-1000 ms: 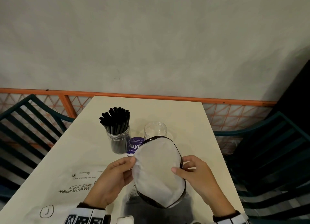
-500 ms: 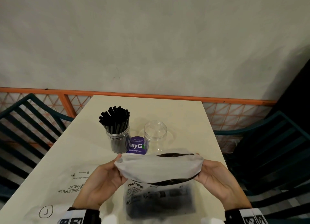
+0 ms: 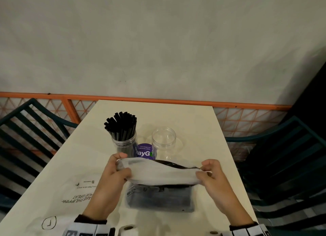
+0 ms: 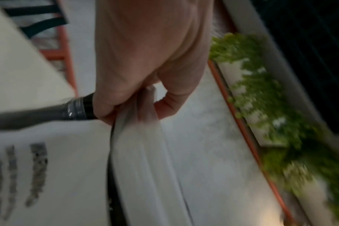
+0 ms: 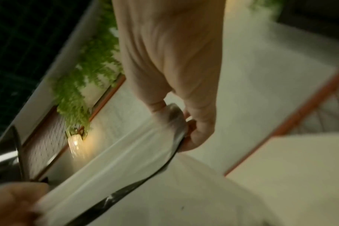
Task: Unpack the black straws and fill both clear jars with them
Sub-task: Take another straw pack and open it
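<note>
Against a grey wall stands a cream table (image 3: 194, 122) with dark green chairs (image 3: 285, 158) on either side. Near its front edge, a grey plastic mailer bag (image 3: 158, 174) with a black lining is held up just above the tabletop and stretched wide. The left hand (image 3: 112, 179) pinches the bag's left end between curled fingers and thumb; the right hand (image 3: 211, 177) pinches its right end likewise. Beyond the bag, a clear jar (image 3: 124, 145) packed with upright black straws (image 3: 121, 126) stands beside a second clear jar (image 3: 164, 140) with no straws in it. A purple round label (image 3: 144, 152) shows between them.
</note>
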The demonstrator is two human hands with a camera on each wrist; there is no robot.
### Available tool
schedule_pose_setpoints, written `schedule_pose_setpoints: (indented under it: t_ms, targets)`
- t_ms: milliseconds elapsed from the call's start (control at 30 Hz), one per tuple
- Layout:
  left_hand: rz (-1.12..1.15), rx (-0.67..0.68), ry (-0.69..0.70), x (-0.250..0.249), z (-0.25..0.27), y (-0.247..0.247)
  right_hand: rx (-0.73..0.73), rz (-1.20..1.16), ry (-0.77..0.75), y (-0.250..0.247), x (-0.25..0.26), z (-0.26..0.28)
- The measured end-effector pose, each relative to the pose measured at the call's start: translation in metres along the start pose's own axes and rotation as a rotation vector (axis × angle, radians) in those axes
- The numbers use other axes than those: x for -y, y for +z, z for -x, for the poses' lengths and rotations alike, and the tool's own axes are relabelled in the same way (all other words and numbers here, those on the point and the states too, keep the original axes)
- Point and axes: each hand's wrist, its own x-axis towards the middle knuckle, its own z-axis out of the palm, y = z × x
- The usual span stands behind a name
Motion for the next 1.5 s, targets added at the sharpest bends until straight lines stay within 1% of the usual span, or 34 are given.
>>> schedule_pose_setpoints:
  t_ms: [33, 67, 133, 200, 267, 300, 433, 500, 567, 633, 700, 767, 833, 900, 933, 1033, 1100, 1167, 1200, 1233, 1300, 1333, 1400, 1500]
  targets:
    - [-0.123, -0.016, 0.051, 0.002, 0.001, 0.0, -0.099, 0.03, -0.033, -0.004, 0.001, -0.003]
    - [-0.236, -0.031, 0.095, 0.004, 0.003, 0.0, -0.163, 0.049, -0.052, -0.008, 0.002, -0.004]
    - [-0.409, -0.071, 0.162, 0.008, 0.004, -0.001, -0.191, 0.066, -0.073, -0.014, 0.006, -0.004]
    - [-0.534, -0.126, 0.197, 0.011, 0.004, -0.005, -0.143, 0.017, -0.051, -0.016, 0.009, -0.002]
    - [-0.613, -0.139, 0.182, 0.014, 0.005, -0.009, -0.085, -0.055, -0.014, -0.014, 0.009, 0.0]
    - [-0.619, -0.11, 0.164, 0.014, 0.005, -0.009, -0.053, -0.081, -0.001, -0.012, 0.009, 0.001]
    - [-0.527, 0.05, 0.065, 0.013, 0.008, 0.002, 0.112, -0.121, 0.054, 0.001, 0.009, 0.003]
    - [-0.534, 0.088, 0.016, 0.016, 0.007, 0.005, 0.175, -0.141, 0.097, 0.008, 0.009, 0.005]
    - [-0.54, 0.103, -0.041, 0.019, 0.005, 0.005, 0.231, -0.272, 0.177, 0.01, 0.009, 0.004]
    - [-0.443, 0.059, -0.109, 0.021, 0.002, 0.002, 0.274, -0.487, 0.292, 0.006, 0.008, 0.001]
    - [-0.2, 0.005, -0.216, 0.025, -0.002, -0.001, 0.322, -0.695, 0.386, 0.0, 0.006, -0.002]
    - [0.105, 0.016, -0.328, 0.025, -0.001, -0.002, 0.366, -0.841, 0.444, -0.004, 0.0, -0.005]
    - [0.351, 0.084, -0.389, 0.024, 0.002, -0.002, 0.392, -0.962, 0.473, -0.005, -0.005, -0.005]
    - [0.528, 0.2, -0.396, 0.023, 0.003, -0.004, 0.385, -1.0, 0.493, -0.007, -0.007, -0.004]
    - [0.598, 0.229, -0.395, 0.025, 0.001, -0.005, 0.367, -1.011, 0.495, -0.008, -0.003, -0.003]
    - [0.719, 0.22, -0.395, 0.03, -0.002, -0.01, 0.308, -1.048, 0.504, -0.013, -0.003, -0.005]
    - [0.73, 0.231, -0.383, 0.031, -0.002, -0.012, 0.296, -1.052, 0.466, -0.014, 0.002, -0.001]
    - [0.644, 0.269, -0.326, 0.026, 0.002, -0.012, 0.341, -0.972, 0.363, -0.015, 0.004, 0.001]
    - [0.538, 0.276, -0.285, 0.023, 0.004, -0.011, 0.349, -0.942, 0.306, -0.015, 0.008, 0.003]
    - [0.401, 0.256, -0.239, 0.021, 0.005, -0.009, 0.293, -0.866, 0.267, -0.015, 0.005, 0.001]
    - [0.122, 0.148, -0.162, 0.021, 0.006, -0.005, 0.189, -0.593, 0.185, -0.014, -0.001, -0.003]
    - [0.014, 0.089, -0.127, 0.02, 0.006, -0.002, 0.107, -0.44, 0.145, -0.012, 0.0, -0.004]
    - [-0.186, -0.039, -0.059, 0.021, 0.005, 0.003, -0.021, -0.206, 0.062, -0.008, 0.001, -0.007]
    - [-0.436, -0.197, 0.066, 0.025, 0.0, -0.002, -0.153, 0.007, -0.039, -0.009, 0.0, -0.012]
